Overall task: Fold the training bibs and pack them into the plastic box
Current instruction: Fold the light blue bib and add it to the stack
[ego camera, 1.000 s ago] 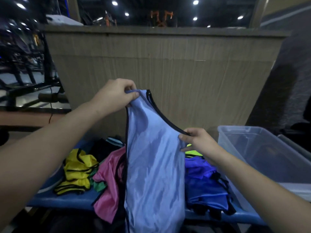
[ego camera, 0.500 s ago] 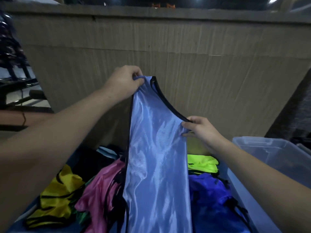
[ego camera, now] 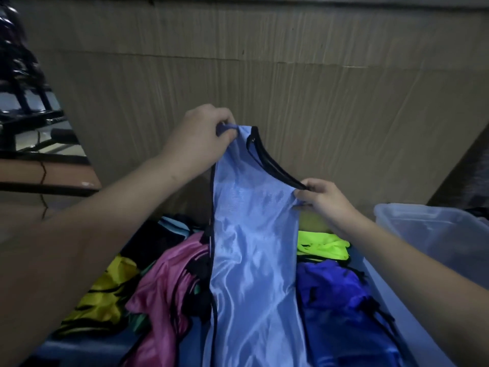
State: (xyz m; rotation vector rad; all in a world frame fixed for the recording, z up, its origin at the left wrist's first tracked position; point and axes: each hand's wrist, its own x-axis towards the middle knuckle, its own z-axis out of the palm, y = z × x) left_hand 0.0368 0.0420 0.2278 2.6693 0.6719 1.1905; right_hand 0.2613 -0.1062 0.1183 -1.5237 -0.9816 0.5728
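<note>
- Light blue bib (ego camera: 254, 260) hangs in the air in front of me, stretched between my two hands, and its lower part falls down over the pile of other bibs.
- My left hand (ego camera: 197, 140) is the higher one. Its grip is closed: the fingers are curled and pinch the top shoulder corner of the light blue bib.
- My right hand (ego camera: 324, 200) is lower and to the right. Its grip is closed too, with fingertips pinching the cloth at the end of the black neckline trim (ego camera: 275, 165).
- The trim runs as a curve from the high corner down to my right hand.
- Under the hanging bib lies the pile: a pink bib (ego camera: 169, 287) just to the left, a yellow bib (ego camera: 105, 298) further left, a neon green bib (ego camera: 321, 246) to the right, and a dark blue bib (ego camera: 341, 308) below the green one.
- These lie on a blue tabletop (ego camera: 87, 349), of which I see only a small part.
- The plastic box (ego camera: 434, 231) stands at the right side, just beside the dark blue bib. It is translucent; I cannot tell if something is inside.
- Behind everything stands a brown cardboard wall (ego camera: 291, 75).
</note>
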